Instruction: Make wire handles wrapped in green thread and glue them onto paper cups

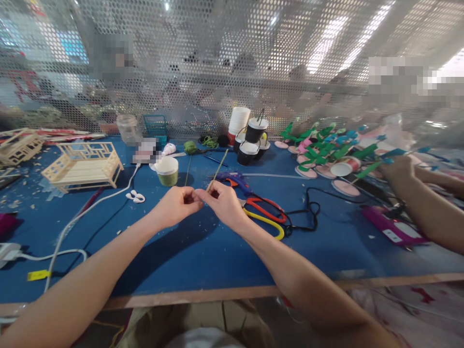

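The blue table [232, 263] fills the middle and lower frame; over it, a little left of the centre, the left hand [176, 202] and the right hand [225, 200] meet at the fingertips; the right thumb and forefinger pinch narrowly a thin yellow-green strand [220, 165], which rises toward the centre of the frame; the left fingers are also narrow, and they seem to hold a darker strand [189, 169]; whether both are one bent piece, I cannot tell; in my judgement, a light pinch near the meeting point, with steady wrists, would give good control without crushing the fibre.

About materials: the table's surface is smooth, sprinkled with pale crumbs; the model bench [83, 169], at the middle left, is of bare light wood, with slats and straight bars; the scissors [264, 220], right of centre, have rounded red and yellow handles; the cup [168, 178], left of centre, has a white rim and a greenish wall; the yarn ball [189, 147], above the hands, looks soft and fuzzy.
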